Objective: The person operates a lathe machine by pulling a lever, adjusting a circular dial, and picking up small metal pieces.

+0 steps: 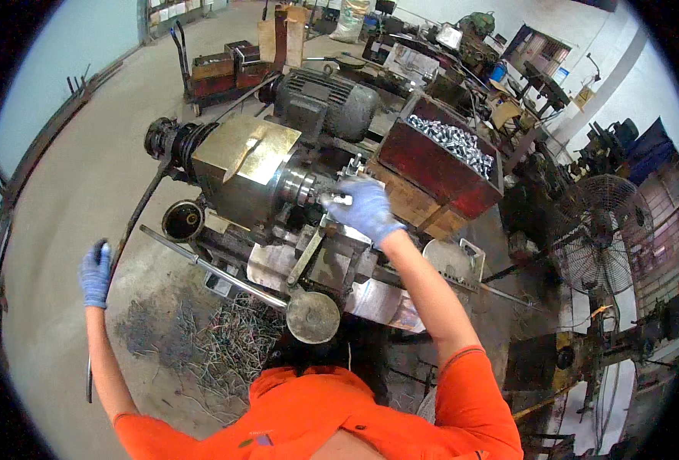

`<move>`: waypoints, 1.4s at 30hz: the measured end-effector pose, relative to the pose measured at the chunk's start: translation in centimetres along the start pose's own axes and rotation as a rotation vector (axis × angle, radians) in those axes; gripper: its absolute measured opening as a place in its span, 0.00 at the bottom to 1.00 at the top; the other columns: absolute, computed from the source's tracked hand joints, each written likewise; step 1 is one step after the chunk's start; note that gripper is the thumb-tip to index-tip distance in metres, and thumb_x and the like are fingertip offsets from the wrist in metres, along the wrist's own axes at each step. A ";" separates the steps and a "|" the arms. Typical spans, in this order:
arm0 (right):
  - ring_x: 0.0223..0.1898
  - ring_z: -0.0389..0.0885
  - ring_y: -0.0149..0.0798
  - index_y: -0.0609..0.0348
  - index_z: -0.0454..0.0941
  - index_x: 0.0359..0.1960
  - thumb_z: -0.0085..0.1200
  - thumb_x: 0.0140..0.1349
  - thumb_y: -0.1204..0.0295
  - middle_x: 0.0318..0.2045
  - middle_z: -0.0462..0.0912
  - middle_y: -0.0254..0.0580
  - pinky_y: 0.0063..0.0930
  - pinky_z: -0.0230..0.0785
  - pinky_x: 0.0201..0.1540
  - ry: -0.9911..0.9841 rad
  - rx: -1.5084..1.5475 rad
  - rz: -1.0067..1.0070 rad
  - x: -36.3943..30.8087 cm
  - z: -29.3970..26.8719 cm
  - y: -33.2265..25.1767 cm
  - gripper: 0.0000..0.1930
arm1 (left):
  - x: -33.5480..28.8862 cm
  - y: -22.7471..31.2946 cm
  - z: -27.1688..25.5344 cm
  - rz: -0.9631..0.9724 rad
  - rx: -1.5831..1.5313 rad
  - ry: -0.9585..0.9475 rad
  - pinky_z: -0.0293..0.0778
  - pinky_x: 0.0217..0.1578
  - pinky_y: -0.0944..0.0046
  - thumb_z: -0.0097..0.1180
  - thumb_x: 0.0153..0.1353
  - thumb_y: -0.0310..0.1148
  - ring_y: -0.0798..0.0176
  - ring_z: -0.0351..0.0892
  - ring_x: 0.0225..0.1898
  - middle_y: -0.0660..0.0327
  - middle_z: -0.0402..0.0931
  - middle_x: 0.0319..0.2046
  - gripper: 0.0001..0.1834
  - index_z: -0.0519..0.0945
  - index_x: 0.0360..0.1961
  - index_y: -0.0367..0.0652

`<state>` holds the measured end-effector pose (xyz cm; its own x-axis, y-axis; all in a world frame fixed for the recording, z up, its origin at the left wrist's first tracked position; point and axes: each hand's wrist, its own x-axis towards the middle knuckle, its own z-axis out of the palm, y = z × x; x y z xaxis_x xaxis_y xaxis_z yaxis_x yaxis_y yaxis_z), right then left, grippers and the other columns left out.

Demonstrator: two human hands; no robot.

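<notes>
My left hand (96,276), in a blue-grey glove, is closed around a long dark lever (136,211) that slants down from the left end of a lathe-like machine (236,195). Gloved the same way, my right hand (367,208) pinches a small shiny metal piece (342,199) right in front of the machine's round steel chuck (300,186). My fingers partly hide the piece, so I cannot tell whether it sits in the chuck. Below the right hand lies a flat metal arm (306,257) on the machine.
A brush (244,156) lies on the brass-coloured cover. Behind my right hand stands a dark red bin (439,165) of small shiny metal parts (453,143). A motor (326,101) is at the back, metal shavings (228,345) cover floor below, and a caged fan (601,230) stands right.
</notes>
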<state>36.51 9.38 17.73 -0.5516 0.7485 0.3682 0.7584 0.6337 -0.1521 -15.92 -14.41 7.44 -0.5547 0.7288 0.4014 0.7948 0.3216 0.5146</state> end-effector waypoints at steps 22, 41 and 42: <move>0.34 0.80 0.49 0.57 0.81 0.29 0.52 0.48 0.45 0.28 0.81 0.50 0.38 0.71 0.42 -0.297 -0.067 0.056 4.2 5.2 -1.9 0.25 | -9.8 9.3 2.7 -0.029 0.455 -0.050 0.71 0.36 0.51 0.53 0.54 0.49 0.47 0.78 0.35 0.49 0.78 0.31 0.24 0.74 0.44 0.42; 0.46 0.73 0.55 0.52 0.81 0.37 0.58 0.49 0.53 0.49 0.73 0.57 0.42 0.65 0.50 0.407 -0.148 0.157 -4.0 -11.2 5.0 0.19 | 3.4 27.1 11.0 0.580 0.057 0.039 0.71 0.27 0.54 0.52 0.56 0.47 0.52 0.78 0.26 0.53 0.76 0.31 0.26 0.70 0.53 0.47; 0.45 0.74 0.55 0.53 0.81 0.37 0.59 0.49 0.54 0.48 0.74 0.56 0.42 0.65 0.50 0.398 -0.133 0.141 -6.0 -10.3 4.8 0.19 | 3.3 27.1 11.6 0.596 -0.001 0.055 0.71 0.27 0.54 0.52 0.56 0.47 0.52 0.78 0.26 0.53 0.76 0.31 0.26 0.71 0.53 0.46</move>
<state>47.05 5.93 24.22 -0.2826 0.6756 0.6810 0.8691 0.4808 -0.1163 6.68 3.70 13.92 -0.0252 0.7512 0.6596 0.9727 -0.1340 0.1897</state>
